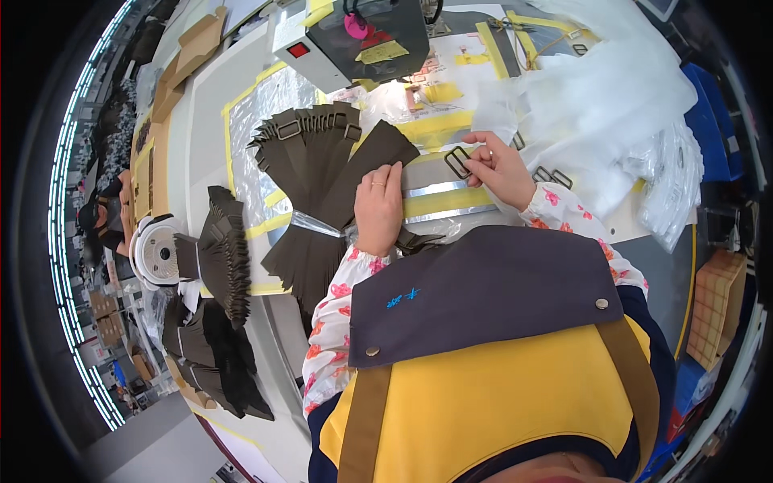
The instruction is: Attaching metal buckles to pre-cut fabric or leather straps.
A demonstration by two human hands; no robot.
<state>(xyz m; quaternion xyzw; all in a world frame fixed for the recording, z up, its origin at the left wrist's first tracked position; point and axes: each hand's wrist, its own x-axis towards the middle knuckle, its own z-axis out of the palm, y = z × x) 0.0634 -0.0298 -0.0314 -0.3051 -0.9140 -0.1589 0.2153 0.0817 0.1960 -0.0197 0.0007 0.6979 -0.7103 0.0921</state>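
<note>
My left hand (380,208), its fingers together, is closed on a dark brown fabric strip (391,146) whose free end points up past the fingertips. The strip's lower part is hidden under the hand. In my right hand (501,171), thumb and fingers pinch a dark metal slider buckle (456,163), just right of the strip and apart from it. Left of my hands lies a fanned bundle of similar strips (310,149), bound at its middle by a shiny band (316,224). A loose buckle (288,129) rests on its upper end. More buckles (552,178) lie beside my right wrist.
A boxy machine (358,40) with a red switch stands at the far side. Clear plastic bags (596,97) pile up at right. More strip bundles (224,253) and a small white fan (159,251) sit at left. Yellow tape (447,203) crosses the worktop.
</note>
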